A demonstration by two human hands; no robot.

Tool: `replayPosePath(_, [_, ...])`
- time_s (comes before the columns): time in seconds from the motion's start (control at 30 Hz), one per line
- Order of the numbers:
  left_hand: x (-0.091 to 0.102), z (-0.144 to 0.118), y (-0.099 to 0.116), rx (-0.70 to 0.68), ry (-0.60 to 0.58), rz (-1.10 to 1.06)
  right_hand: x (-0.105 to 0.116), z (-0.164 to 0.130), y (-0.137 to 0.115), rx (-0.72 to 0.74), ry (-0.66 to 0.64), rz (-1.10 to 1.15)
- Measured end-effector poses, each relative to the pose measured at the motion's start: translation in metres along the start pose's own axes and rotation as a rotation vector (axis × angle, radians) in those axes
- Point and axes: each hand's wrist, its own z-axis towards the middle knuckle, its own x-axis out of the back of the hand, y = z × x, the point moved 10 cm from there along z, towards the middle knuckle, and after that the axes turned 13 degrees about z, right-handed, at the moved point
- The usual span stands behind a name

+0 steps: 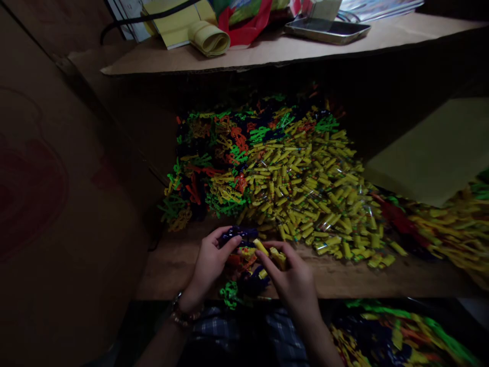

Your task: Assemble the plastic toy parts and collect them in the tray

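My left hand [209, 264] is closed on a dark blue plastic piece [244, 233], pinched between thumb and fingers. A small yellow paper-like roll [261, 247] is gripped by my right hand [297, 279], and more yellow rolls [278, 257] sit against its fingers. Both hands are close together above the front of the wooden table [171, 270]. Under and between them lie orange pieces [240, 261], a green plastic piece [229, 294] and dark blue ones. The exact shape of the held blue piece is hard to make out in the dim light.
Beyond my hands is a large heap of yellow rolls [305, 188], with mixed coloured plastic pieces [225, 188] at its left. A cardboard shelf [260, 57] overhangs the back, carrying a metal tray [328, 31]. More coloured pieces [401, 331] lie at lower right.
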Motion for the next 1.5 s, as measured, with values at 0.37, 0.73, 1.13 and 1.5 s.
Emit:
replayPosePath(0.37, [0.002,-0.014,0.022,-0.214,0.0,0.372,-0.026,-0.02,-0.037,0.42,-0.192,-0.456])
replayPosePath(0.73, [-0.002,-0.002,-0.016,-0.012,-0.276,0.113,-0.039,0.002,0.044,-0.307,-0.376,0.369])
replayPosePath(1.13, [0.008,-0.017,0.011,-0.163,-0.041,0.316,-0.022,-0.01,0.006,-0.062,-0.168,0.055])
replayPosePath(1.5, [0.004,-0.01,-0.018,0.001,-0.303,0.082,-0.028,0.001,0.019,-0.141,-0.296,0.141])
